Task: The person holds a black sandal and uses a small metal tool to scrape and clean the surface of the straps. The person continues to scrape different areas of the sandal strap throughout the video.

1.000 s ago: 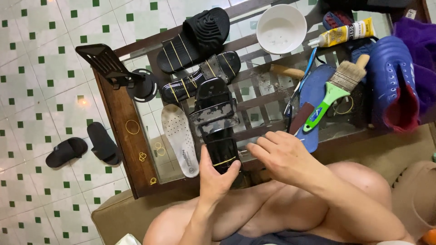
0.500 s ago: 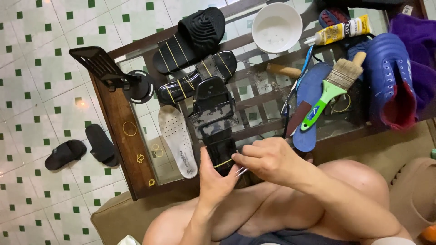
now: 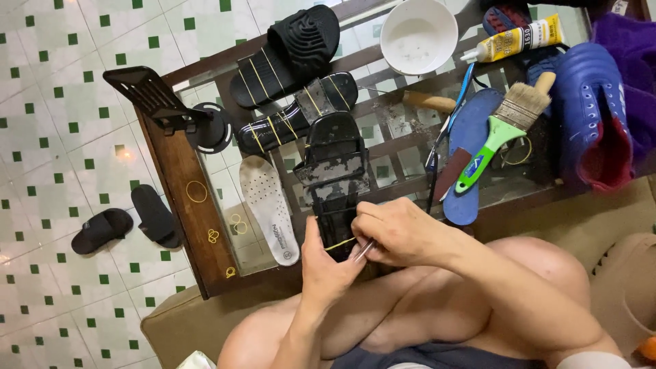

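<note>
A black slide sandal (image 3: 333, 171) with a worn strap lies lengthwise over the glass table (image 3: 178, 171). My left hand (image 3: 324, 263) grips its near heel end from below. My right hand (image 3: 396, 232) pinches a yellow rubber band (image 3: 339, 243) stretched across the heel, with a thin metal piece (image 3: 363, 251) between its fingers. My bare knees are right under the hands.
Two more black sandals bound with rubber bands (image 3: 287, 58) lie at the table's far side beside a white insole (image 3: 270, 205), a white bowl (image 3: 418, 34), a glue tube (image 3: 519, 37), a green-handled brush (image 3: 502, 130), blue insole (image 3: 475, 150) and blue clog (image 3: 591, 113). Loose bands dot the wooden rim; black slippers (image 3: 126, 225) sit on the tiled floor.
My right hand has come down from beside the sandal onto its heel and now pulls the yellow band across it. The left hand keeps its hold.
</note>
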